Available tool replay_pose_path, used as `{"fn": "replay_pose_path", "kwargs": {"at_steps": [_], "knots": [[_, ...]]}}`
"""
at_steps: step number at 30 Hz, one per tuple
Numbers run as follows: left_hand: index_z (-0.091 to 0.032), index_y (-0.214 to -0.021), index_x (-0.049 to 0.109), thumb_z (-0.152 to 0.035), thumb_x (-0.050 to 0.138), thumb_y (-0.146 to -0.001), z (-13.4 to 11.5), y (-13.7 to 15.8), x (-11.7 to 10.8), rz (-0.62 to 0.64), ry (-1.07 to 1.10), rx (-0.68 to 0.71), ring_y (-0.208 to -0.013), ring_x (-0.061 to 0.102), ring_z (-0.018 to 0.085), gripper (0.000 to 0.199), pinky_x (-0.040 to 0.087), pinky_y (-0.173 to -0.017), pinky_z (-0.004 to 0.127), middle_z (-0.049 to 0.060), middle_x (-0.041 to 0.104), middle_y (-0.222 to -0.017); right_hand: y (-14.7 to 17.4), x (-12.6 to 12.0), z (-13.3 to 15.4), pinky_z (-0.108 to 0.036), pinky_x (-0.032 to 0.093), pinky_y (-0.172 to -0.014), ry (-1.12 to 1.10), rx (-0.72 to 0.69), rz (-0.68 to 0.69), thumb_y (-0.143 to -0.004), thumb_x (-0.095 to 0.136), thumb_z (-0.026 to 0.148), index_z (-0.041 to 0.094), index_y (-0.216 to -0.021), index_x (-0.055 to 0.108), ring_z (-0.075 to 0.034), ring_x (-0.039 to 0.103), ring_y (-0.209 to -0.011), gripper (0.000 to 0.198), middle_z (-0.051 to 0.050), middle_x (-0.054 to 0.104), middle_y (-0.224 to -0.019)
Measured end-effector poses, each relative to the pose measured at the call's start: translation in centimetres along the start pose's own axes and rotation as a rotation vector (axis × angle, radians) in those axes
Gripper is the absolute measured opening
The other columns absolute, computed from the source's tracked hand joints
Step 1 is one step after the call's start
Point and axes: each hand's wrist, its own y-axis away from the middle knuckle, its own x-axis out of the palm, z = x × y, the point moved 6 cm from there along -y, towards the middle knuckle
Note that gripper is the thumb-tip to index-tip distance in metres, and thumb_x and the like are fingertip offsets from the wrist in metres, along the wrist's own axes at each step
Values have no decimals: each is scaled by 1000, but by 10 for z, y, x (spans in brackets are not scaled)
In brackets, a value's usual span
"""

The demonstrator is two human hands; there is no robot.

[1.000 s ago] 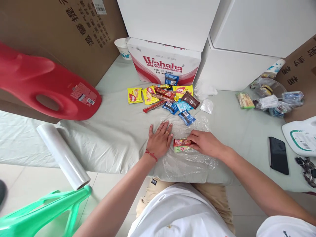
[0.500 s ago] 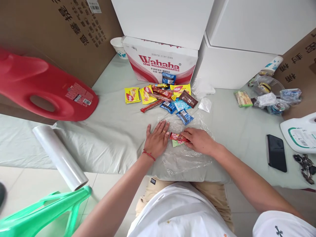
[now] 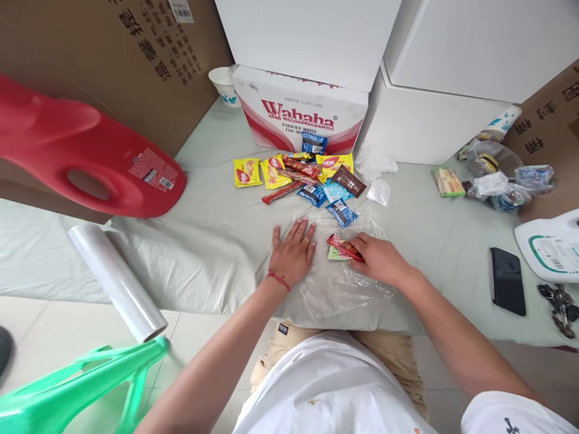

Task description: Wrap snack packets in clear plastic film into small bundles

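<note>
Pale floor tiles [image 3: 194,330] show beneath a green stool [image 3: 85,386] and cloth-covered table [image 3: 212,235].

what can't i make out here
In the head view:
red packet, partly hidden by the right hand
green packet, partly covered by the red packet
under the left hand, hidden by its palm
red jug, cut off by the left edge
white bottle, cut off by the right edge
bagged items, too small to identify

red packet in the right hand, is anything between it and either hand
Nothing solid visible. The right hand grips the red packet directly by one end. It partly covers a green packet. Toward the left hand, only clear film shows on the cloth.
</note>
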Motion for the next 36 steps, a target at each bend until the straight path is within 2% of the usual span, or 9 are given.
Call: {"fn": "replay_pose_path", "kwargs": {"at_steps": [3, 6, 10, 13, 19, 25, 30, 33, 36], "knots": [[-28, -160, 35, -38, 22, -107, -1, 1, 2, 5, 1, -11, -155, 31, 27, 56, 6, -124, 69, 8, 31, -168, 13, -2, -18, -28, 41, -66, -96, 178, -15, -91, 61, 38, 21, -113, 68, -21, 65, -85, 30, -8, 68, -106], [-29, -160, 35, -38, 23, -106, -3, 5, 4, -4, 2, -44, -155, 31, 28, 56, 4, -122, 73, 9, 31, -167, 26, -9, -25, -28, 43, -67, -262, 368, -133, -91, 58, 44, 22, -97, 69, -21, 64, -80, 25, -5, 68, -93], [-27, -160, 36, -40, 24, -106, -8, 14, 5, -43, -2, -106, -154, 32, 31, 56, 3, -119, 78, 11, 32, -167, 32, -12, -2, -30, 47, -72, -382, 516, -301, -93, 55, 49, 23, -96, 65, -24, 67, -84, 28, -7, 68, -92], [-25, -159, 37, -40, 24, -107, -12, 21, 3, -53, -3, -132, -154, 32, 32, 56, 4, -118, 79, 12, 32, -166, 21, -1, 23, -34, 48, -72, -286, 546, -300, -96, 53, 48, 21, -106, 63, -27, 69, -89, 31, -12, 67, -104], [-24, -158, 39, -41, 24, -107, -12, 28, 0, -73, 0, -135, -153, 34, 32, 56, 7, -119, 78, 13, 33, -166, 7, 22, 40, -34, 46, -61, -152, 469, -204, -100, 50, 51, 20, -127, 57, -28, 71, -89, 41, -16, 59, -125], [-24, -157, 41, -41, 26, -106, -11, 27, 1, -74, 7, -136, -153, 33, 31, 56, 6, -120, 77, 14, 35, -165, 19, 27, 29, -33, 47, -66, -193, 465, -236, -100, 53, 49, 23, -127, 58, -25, 69, -90, 38, -12, 61, -119], [-22, -155, 43, -38, 26, -106, -12, 28, -4, -87, 55, -144, -153, 35, 32, 55, 7, -119, 78, 14, 35, -165, 32, 30, 36, -35, 51, -72, -202, 447, -466, -96, 60, 54, 18, -137, 52, -29, 64, -105, 55, -15, 57, -126], [-22, -154, 45, -36, 27, -106, -8, 32, -15, -134, 93, -149, -153, 35, 32, 53, 9, -120, 77, 13, 37, -165, 48, 29, 62, -40, 51, -84, -216, 226, -582, -99, 57, 52, 16, -132, 56, -30, 58, -110, 49, -16, 59, -120], [-24, -151, 50, -29, 32, -104, 5, 31, -28, -207, 135, -91, -153, 34, 31, 51, 15, -122, 70, 11, 43, -162, 65, 43, 96, -46, 49, -91, -186, -28, -490, -94, 63, 56, 17, -128, 59, -31, 56, -105, 52, -15, 62, -116]]}}
